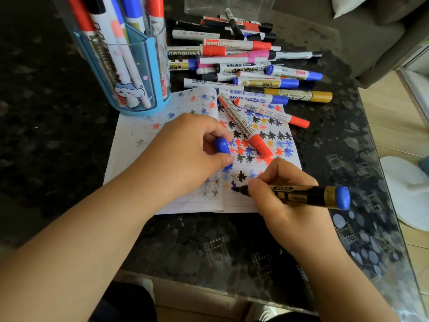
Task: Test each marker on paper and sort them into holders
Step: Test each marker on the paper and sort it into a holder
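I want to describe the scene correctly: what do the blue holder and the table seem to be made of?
The blue holder looks like clear, glossy plastic: the markers inside show through its wall. The table seems dark speckled stone, perhaps under glass, since its polished top reflects light; I cannot be sure.

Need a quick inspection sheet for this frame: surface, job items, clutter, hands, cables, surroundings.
Surface: dark speckled table, glossy near the right edge.
Job's things: paper covered in red, blue, black and yellow star marks; blue holder with upright markers; marker pile behind the paper; red marker lying on the paper; clear box at the back.
Clutter: nothing seen.
Hands: right hand holds the blue marker, tip on the paper; left hand grips the blue cap.
Cables: nothing seen.
Surroundings: grey sofa, wood floor, white slipper.
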